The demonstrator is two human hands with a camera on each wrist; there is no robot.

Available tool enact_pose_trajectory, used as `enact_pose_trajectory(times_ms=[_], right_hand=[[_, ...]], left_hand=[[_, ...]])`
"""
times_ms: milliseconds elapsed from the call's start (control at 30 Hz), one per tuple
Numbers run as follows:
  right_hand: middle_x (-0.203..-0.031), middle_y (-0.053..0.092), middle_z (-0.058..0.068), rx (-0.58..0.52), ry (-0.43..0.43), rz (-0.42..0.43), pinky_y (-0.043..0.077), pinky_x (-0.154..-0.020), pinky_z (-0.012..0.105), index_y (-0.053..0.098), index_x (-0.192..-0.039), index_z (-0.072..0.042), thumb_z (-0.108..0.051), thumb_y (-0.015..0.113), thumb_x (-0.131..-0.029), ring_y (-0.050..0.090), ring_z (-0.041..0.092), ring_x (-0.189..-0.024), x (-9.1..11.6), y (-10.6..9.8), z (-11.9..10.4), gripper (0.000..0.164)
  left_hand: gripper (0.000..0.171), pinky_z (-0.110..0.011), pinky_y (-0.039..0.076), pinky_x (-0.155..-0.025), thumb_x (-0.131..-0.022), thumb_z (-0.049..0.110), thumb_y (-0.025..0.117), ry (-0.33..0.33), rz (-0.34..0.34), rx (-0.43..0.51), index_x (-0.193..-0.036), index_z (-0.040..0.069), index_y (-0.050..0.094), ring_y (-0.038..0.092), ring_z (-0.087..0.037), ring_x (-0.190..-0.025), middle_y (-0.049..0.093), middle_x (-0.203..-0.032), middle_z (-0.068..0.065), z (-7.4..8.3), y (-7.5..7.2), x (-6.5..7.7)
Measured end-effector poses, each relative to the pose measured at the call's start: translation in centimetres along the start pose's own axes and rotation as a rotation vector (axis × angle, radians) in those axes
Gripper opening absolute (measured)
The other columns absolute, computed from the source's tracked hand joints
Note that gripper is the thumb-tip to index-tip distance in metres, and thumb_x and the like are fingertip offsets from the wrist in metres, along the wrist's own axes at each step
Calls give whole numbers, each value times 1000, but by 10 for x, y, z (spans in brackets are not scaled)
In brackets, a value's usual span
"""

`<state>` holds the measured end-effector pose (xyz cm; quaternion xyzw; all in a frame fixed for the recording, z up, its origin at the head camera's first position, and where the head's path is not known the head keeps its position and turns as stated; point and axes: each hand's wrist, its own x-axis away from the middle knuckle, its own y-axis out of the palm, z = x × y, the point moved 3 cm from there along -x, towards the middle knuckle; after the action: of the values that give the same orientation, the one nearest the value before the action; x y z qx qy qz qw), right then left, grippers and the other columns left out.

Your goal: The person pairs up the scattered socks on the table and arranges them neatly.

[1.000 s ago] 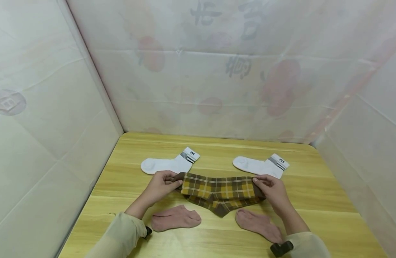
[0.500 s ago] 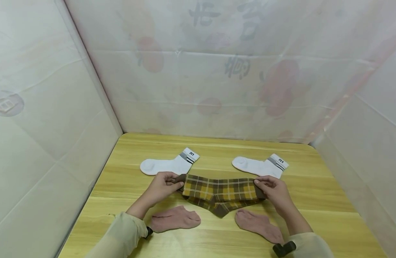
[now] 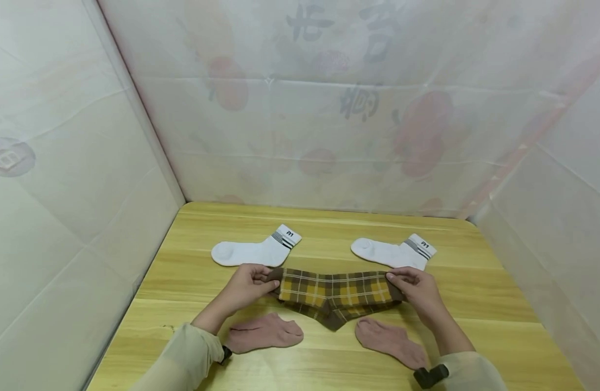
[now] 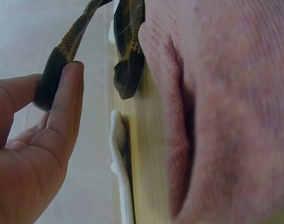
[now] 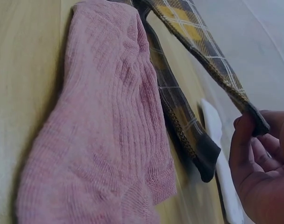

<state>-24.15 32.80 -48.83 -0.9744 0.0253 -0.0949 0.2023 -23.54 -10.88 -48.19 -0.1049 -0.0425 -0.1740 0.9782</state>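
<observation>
A brown and yellow plaid sock [image 3: 348, 289] is stretched sideways between both hands. My left hand [image 3: 247, 285] pinches its left end between thumb and fingers. At the other end, my right hand [image 3: 417, 289] pinches the dark edge [image 5: 257, 122]. Both wrist views show the held sock raised. Beneath it, a second plaid piece with a dark end [image 5: 206, 156], apparently the matching sock, lies close to the table and is partly hidden. A pink sock [image 3: 265, 332] lies below the left hand, and another pink sock [image 3: 391, 342] lies nearer the right forearm.
Behind the hands, a white striped sock [image 3: 251, 253] lies at left and another white striped sock [image 3: 381, 251] at right, its lower edge near the right hand. The wooden table [image 3: 324, 369] is bounded by pale fabric walls [image 3: 300, 125] at the back and both sides.
The held plaid sock has come down very slightly, its left end moving a little toward the right. Both hands keep their pinch, and the other socks stay in place.
</observation>
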Motion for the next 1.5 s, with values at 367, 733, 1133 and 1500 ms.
enact_pose_trajectory(times_ms=[367, 733, 1133, 1500], right_hand=[[-97, 77, -7, 40, 11, -17, 56, -71, 23, 70, -127, 5, -26, 74, -103, 66, 2, -86, -3, -1, 3, 39], [-102, 78, 3, 104, 23, -25, 58, -74, 24, 71, -126, 3, -27, 74, -103, 68, 3, -88, -6, 0, 9, 38], [-98, 78, 4, 137, 33, -27, 58, -74, 23, 71, -123, 5, -25, 73, -103, 68, 5, -87, -4, 2, 6, 35], [-99, 77, 4, 184, 60, -30, 55, -72, 23, 72, -121, 3, -24, 73, -103, 66, 6, -87, -5, 2, 10, 33]], left_hand=[[23, -33, 62, -74, -98, 13, 76, -29, -49, -22, -112, -6, 73, 74, -17, -89, 77, -101, -12, -2, 3, 1], [19, -28, 61, -71, -98, 9, 76, -6, -73, -68, -111, -5, 75, 74, -17, -88, 77, -99, -12, -9, 8, -1], [23, -27, 60, -73, -96, 9, 78, -13, -40, -134, -114, -6, 75, 72, -17, -91, 77, -101, -13, -13, 7, -6], [27, -33, 61, -79, -93, 10, 82, -29, 9, -191, -114, -6, 74, 71, -20, -95, 75, -103, -12, -14, 7, -9]])
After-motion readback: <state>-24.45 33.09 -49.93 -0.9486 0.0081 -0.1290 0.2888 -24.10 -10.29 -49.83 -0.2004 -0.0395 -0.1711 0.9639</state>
